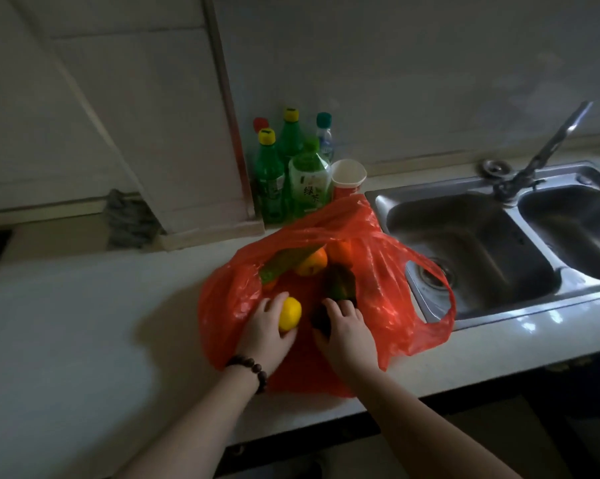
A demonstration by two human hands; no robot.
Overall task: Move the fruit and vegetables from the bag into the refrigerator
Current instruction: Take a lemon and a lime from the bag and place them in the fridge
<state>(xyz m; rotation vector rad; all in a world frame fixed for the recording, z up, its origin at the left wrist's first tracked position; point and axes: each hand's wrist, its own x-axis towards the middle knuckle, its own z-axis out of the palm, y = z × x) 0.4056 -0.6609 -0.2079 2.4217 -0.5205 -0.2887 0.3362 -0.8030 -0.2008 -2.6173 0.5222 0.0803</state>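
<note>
The red bag (388, 305) lies slumped open on the worktop (84, 323), its right side and one handle loop draped over the rim of the sink (471, 257). Both hands are inside its mouth: the left hand (267, 333) has its fingers curled round a yellow fruit (290, 313), and the right hand (347, 326) is closed over a dark item (321, 318) that the dim light makes hard to name, perhaps an avocado or a small aubergine. Deeper in the bag sit an orange fruit (314, 262), a second orange one (341, 252) behind it, a long green vegetable (284, 262) and a dark green one (341, 283). The main risk is the bag itself: thin plastic with nothing holding it open or down, so lifting both hands at once could drag the film along and tip the round fruit out, likely toward the sink or off the front edge. The dark item is held from above only, so it may slip. The bottles (293, 174) and paper cup (348, 176) stand just behind the bag and could be knocked if it shifts back. No refrigerator is in view, so each carry means turning away with both hands full.
</note>
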